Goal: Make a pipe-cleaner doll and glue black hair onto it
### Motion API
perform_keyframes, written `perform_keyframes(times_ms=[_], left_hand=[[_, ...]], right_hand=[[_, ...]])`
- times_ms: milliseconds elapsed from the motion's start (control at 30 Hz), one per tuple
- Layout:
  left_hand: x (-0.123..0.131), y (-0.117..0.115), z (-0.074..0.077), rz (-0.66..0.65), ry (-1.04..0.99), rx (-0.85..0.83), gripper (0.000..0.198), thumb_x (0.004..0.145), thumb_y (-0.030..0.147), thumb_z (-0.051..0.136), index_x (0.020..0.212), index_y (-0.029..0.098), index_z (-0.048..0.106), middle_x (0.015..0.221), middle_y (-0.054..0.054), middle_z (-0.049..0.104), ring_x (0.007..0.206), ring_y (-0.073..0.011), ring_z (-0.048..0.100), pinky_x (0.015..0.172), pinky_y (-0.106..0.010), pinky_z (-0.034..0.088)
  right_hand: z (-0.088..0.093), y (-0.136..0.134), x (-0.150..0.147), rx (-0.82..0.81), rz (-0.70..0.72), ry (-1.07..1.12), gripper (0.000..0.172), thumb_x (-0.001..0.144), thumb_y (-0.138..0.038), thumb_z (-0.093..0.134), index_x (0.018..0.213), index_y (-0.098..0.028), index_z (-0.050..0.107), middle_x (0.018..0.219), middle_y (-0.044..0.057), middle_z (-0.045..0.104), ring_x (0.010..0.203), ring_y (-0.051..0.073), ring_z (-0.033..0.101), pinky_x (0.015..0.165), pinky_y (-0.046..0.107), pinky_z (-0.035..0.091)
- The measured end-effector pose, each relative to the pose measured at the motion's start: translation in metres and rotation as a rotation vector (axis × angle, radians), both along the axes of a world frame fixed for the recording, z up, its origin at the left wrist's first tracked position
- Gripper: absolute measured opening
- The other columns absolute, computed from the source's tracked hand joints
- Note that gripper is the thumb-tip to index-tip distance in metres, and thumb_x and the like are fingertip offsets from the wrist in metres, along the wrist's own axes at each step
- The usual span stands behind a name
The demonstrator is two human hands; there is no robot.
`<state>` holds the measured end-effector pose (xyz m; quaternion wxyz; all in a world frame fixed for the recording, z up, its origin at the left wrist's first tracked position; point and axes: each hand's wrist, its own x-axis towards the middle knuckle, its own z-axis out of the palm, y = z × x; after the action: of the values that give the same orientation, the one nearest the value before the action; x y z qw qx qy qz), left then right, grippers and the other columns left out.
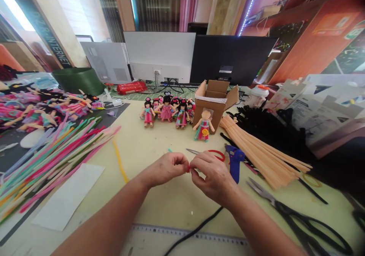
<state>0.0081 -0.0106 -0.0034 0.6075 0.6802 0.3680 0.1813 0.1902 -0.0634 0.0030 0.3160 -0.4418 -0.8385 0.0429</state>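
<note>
Small red piece (188, 168), mostly hidden by fingers, sits above the middle of the pale counter (142, 144), where the two hands meet. The left hand (167, 168) pinches it between thumb and forefinger; the right hand (212, 174) grips it from the right, fingertips just beside the left's. Its exact shape cannot be told.

Just beyond the hands lie scissors with red handles (194, 151), and right of them a blue glue gun (235, 161). Farther right is a fan of peach strips (259, 149); nearer, large black-handled scissors (272, 201) lie with blades slightly parted. A black cord (199, 227) crosses a ruler (159, 230) at the near side.

To the left, a yellow strip (121, 163) lies near the left forearm, with a white sheet (70, 195) and a heap of coloured strips (62, 153) beyond it. On the far side, a hairless doll (203, 126) stands upright before an open cardboard box (209, 103), right of a cluster of black-haired dolls (167, 109).
</note>
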Motion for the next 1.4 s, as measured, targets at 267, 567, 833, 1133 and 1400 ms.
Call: perform_keyframes(times_ms=[267,567,833,1133,1400], left_hand=[[0.001,-0.001,-0.002,0.016,-0.084,-0.054,0.014,0.078,0.03,0.058,0.078,0.017,0.059,0.073,0.001,0.054,0.069,-0.0119,0.047,0.066,-0.025,0.035],[0.002,-0.001,-0.005,0.051,-0.146,-0.093,0.017,0.076,0.032,0.062,0.078,0.015,0.062,0.072,0.0,0.056,0.069,-0.0122,0.048,0.069,-0.026,0.035],[0.008,-0.003,-0.003,0.138,-0.127,-0.081,0.016,0.073,0.03,0.064,0.072,0.014,0.061,0.068,0.001,0.055,0.067,-0.012,0.046,0.067,-0.026,0.035],[0.014,-0.008,-0.003,0.269,-0.185,-0.118,0.017,0.07,0.03,0.068,0.07,0.015,0.062,0.067,0.001,0.057,0.067,-0.0123,0.048,0.069,-0.027,0.037],[0.014,-0.009,-0.001,0.3,-0.219,-0.127,0.015,0.07,0.028,0.068,0.07,0.014,0.064,0.068,0.0,0.058,0.068,-0.0118,0.048,0.069,-0.027,0.037]], right_hand=[[0.004,0.0,-0.001,-0.011,-0.028,0.017,0.016,0.081,-0.008,0.051,0.071,-0.019,0.056,0.073,0.003,0.058,0.072,0.017,0.052,0.065,0.028,0.04],[0.001,0.0,-0.002,-0.016,-0.07,0.032,0.015,0.08,-0.008,0.052,0.069,-0.018,0.055,0.071,0.003,0.056,0.071,0.016,0.05,0.062,0.028,0.038],[0.001,-0.001,-0.004,-0.015,-0.102,0.054,0.017,0.077,-0.006,0.05,0.067,-0.019,0.051,0.069,0.002,0.053,0.069,0.017,0.048,0.062,0.029,0.037],[-0.001,0.001,-0.003,0.011,-0.1,0.081,0.018,0.079,-0.007,0.049,0.066,-0.02,0.049,0.068,0.002,0.051,0.068,0.017,0.047,0.064,0.03,0.037],[-0.002,0.003,-0.001,-0.009,-0.121,0.123,0.016,0.079,-0.009,0.052,0.068,-0.02,0.05,0.071,0.002,0.053,0.07,0.016,0.05,0.066,0.028,0.039]])
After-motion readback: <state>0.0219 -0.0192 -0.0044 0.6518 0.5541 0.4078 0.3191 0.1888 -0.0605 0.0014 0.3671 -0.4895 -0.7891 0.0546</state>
